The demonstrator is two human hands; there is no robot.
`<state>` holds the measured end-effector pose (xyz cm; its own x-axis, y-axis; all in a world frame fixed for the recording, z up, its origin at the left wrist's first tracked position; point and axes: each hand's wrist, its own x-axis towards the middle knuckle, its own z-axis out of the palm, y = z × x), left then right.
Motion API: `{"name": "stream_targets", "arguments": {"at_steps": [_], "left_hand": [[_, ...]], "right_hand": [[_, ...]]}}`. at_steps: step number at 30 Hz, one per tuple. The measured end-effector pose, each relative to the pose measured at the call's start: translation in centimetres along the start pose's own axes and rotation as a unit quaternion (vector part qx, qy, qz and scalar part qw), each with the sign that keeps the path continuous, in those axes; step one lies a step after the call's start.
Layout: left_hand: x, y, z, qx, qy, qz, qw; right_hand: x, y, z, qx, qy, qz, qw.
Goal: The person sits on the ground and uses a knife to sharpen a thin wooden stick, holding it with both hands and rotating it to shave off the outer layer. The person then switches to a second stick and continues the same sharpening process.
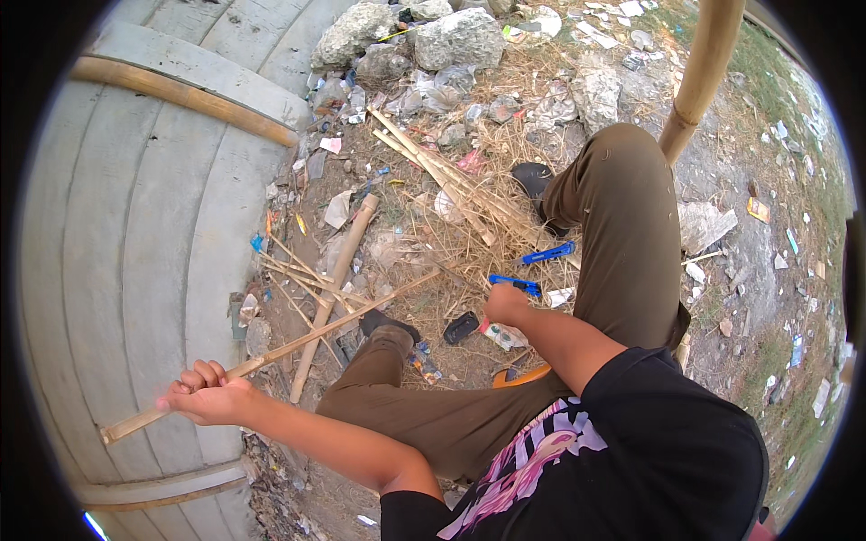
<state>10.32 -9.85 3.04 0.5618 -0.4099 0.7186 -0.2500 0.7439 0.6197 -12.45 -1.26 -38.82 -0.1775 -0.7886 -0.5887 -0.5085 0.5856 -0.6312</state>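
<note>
A long, thin bamboo strip (307, 339) slants across the left half of the view. My left hand (209, 397) is closed round it near its lower left end, palm partly turned up. The strip's other end reaches toward a blue utility knife (515, 286), which my right hand (507, 305) grips in a fist in front of my raised right knee. Whether the blade touches the strip is too small to tell. A second blue utility knife (548, 253) lies just beyond, on the straw-like shavings beside my right leg.
Split bamboo lengths (442, 176) lie ahead, near my right shoe. A thicker bamboo piece (334, 298) and several thin strips (302, 270) rest by my left foot. A grey plank wall (135, 225) stands left, a bamboo pole (699, 81) right. Rocks (460, 39) and litter lie around.
</note>
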Motion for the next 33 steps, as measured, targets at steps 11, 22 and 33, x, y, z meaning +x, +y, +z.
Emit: {"name": "stream_targets", "arguments": {"at_steps": [11, 22, 33], "left_hand": [[-0.6, -0.5, 0.5, 0.072, 0.055, 0.007, 0.996], [-0.4, -0.9, 0.4, 0.053, 0.064, -0.007, 0.997], [-0.1, -1.4, -0.1, 0.068, 0.067, 0.003, 0.995]], "right_hand": [[-0.3, -0.6, 1.3, 0.041, -0.021, 0.030, 0.999], [-0.4, -1.9, 0.5, -0.020, -0.005, -0.059, 0.998], [-2.5, -4.4, 1.2, -0.068, 0.038, -0.150, 0.986]]}}
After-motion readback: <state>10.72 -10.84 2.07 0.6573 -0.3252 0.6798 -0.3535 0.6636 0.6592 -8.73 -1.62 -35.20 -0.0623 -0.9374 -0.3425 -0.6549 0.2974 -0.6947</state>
